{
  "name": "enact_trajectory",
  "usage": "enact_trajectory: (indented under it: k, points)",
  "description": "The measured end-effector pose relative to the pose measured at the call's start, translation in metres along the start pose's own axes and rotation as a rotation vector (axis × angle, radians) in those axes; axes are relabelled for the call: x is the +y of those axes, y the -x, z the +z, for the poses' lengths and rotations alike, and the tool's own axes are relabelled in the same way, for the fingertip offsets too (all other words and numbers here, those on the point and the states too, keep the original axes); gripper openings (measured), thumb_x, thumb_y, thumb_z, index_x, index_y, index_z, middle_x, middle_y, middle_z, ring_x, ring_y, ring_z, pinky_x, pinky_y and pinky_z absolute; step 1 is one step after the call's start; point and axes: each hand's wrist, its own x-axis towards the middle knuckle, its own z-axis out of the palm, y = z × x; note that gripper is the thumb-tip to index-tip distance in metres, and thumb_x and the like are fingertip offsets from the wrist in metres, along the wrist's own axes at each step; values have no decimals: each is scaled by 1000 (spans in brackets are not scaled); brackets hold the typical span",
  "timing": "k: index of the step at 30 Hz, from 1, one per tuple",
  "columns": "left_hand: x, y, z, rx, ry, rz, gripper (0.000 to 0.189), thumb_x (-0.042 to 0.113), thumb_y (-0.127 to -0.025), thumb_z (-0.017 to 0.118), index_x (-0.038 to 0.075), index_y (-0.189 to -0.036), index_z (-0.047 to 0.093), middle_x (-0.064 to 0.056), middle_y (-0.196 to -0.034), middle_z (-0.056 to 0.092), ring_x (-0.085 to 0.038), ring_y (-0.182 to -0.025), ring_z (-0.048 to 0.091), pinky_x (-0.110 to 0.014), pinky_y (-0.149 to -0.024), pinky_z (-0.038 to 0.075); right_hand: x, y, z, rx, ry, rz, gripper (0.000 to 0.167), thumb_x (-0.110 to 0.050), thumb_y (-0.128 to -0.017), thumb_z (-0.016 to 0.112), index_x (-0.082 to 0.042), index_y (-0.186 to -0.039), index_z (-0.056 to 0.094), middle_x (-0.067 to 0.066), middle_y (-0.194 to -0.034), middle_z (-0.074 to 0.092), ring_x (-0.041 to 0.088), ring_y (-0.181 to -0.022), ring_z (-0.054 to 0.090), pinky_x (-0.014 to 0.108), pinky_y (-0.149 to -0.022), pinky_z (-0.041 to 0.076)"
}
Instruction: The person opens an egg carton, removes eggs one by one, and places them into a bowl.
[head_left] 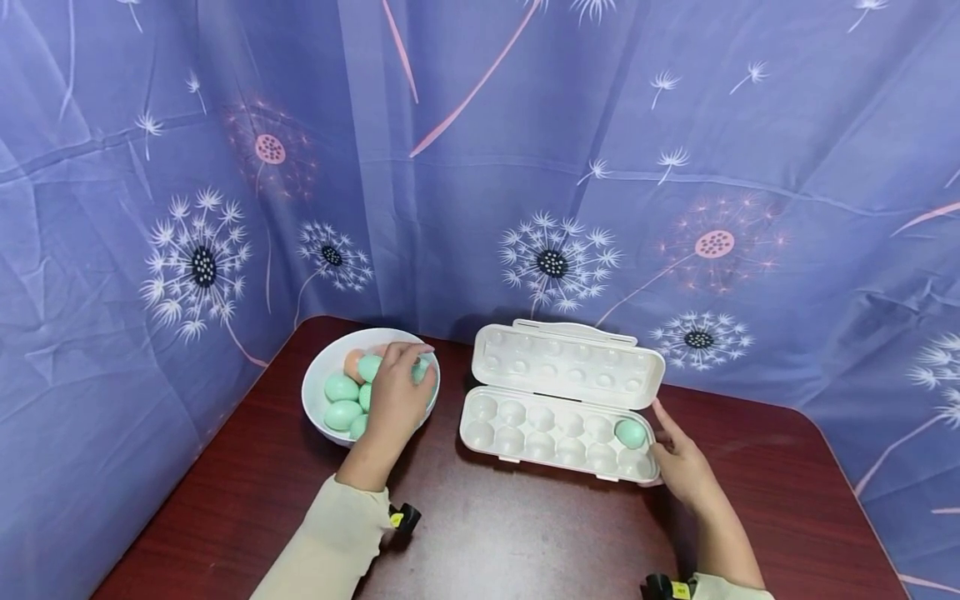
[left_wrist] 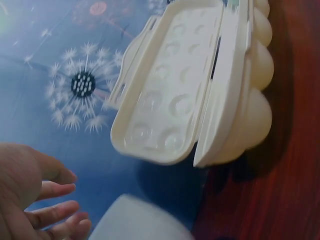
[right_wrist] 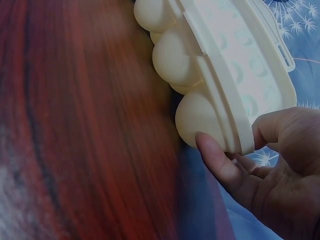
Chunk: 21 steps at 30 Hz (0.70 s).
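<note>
A white bowl [head_left: 309, 407] on the left holds several mint-green eggs [head_left: 342, 415] and an orange-brown egg [head_left: 352, 365]. My left hand [head_left: 400, 392] reaches over its right side, fingers bent loosely down toward the eggs. In the left wrist view those fingers [left_wrist: 52, 215] are spread above the bowl's edge, and no egg shows between them. To the right lies an open white egg carton [head_left: 540, 423], its lid [head_left: 567, 364] tipped back. One green egg [head_left: 631, 433] sits in a back-row cup at the right end. My right hand [head_left: 686, 468] grips that end, thumb against the side.
The dark red wooden table [head_left: 480, 533] carries bowl and carton near its back edge. A blue curtain [head_left: 450, 217] with dandelion prints hangs close behind and along the left. Bare tabletop separates the bowl from the carton.
</note>
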Motion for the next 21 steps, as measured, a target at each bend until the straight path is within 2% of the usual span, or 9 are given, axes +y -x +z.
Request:
enact_trajectory:
  k: [3,7,10,16,21]
  points:
    - [7,5,8,-23,10,61,24,9,-89,71,6,-113,73,-14,-113,63,-31,-104,64,-44,-92,53,0,0,1,-10,-7,3,73,1,-103,39,-26,-163,7,40,-137,41,23,-81,66,43,-62,63]
    - [19,13,24,-99,-2,132,26,12,-90,72,7,-115,73,-12,-113,64,-29,-103,64,-42,-90,54,0,1,-1,-10,-13,1,73,1,-103,38,-26,-163,6,39,-136,41,23,-80,66,43,-62,63]
    - [27,18,36,-155,-31,163,28,13,-89,73,8,-116,72,-11,-114,64,-28,-105,65,-42,-92,54,1,1,-2,-10,-19,-8,74,2,-103,38,-25,-163,6,39,-135,42,21,-79,67,43,-62,63]
    - [41,24,56,-251,-78,180,33,17,-89,74,11,-121,71,-7,-118,64,-26,-111,64,-40,-94,54,1,1,-1,-7,-18,-11,73,1,-102,39,-24,-164,7,39,-133,43,19,-78,67,42,-62,63]
    - [57,27,74,-318,-63,178,36,21,-90,74,14,-125,69,-6,-120,63,-23,-110,65,-39,-93,55,2,-1,0,-7,-12,-16,74,3,-102,39,-22,-164,7,39,-132,44,20,-77,66,42,-61,63]
